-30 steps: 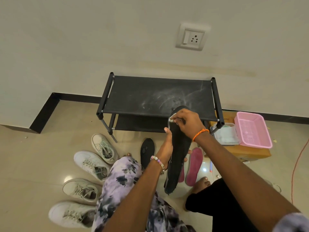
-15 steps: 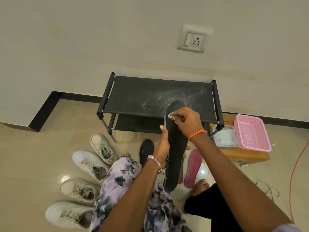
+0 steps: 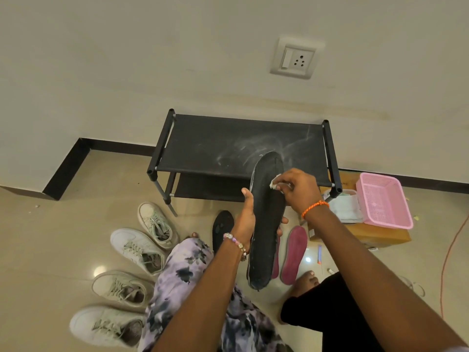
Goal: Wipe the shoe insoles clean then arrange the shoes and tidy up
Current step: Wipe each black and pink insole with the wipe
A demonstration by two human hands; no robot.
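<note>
My left hand (image 3: 247, 217) grips a long black insole (image 3: 265, 224) around its middle and holds it up lengthwise in front of me. Against the insole's upper part, my right hand (image 3: 298, 189) pinches a small white wipe (image 3: 275, 181). On the floor below lie a second black insole (image 3: 222, 224) and two pink insoles (image 3: 293, 252). Several white sneakers (image 3: 137, 246) sit in a column at my left.
A black two-tier shoe rack (image 3: 228, 146) with dusty streaks stands against the wall. To its right a cardboard box (image 3: 375, 235) carries a pink basket (image 3: 383, 199) and a pack of wipes (image 3: 346, 204). An orange cord (image 3: 451, 252) runs along the right. My knees fill the bottom.
The right hand with the wipe has slid slightly down and right on the insole's upper part. The insole's tip now shows above the hand. My view has shifted a little.
</note>
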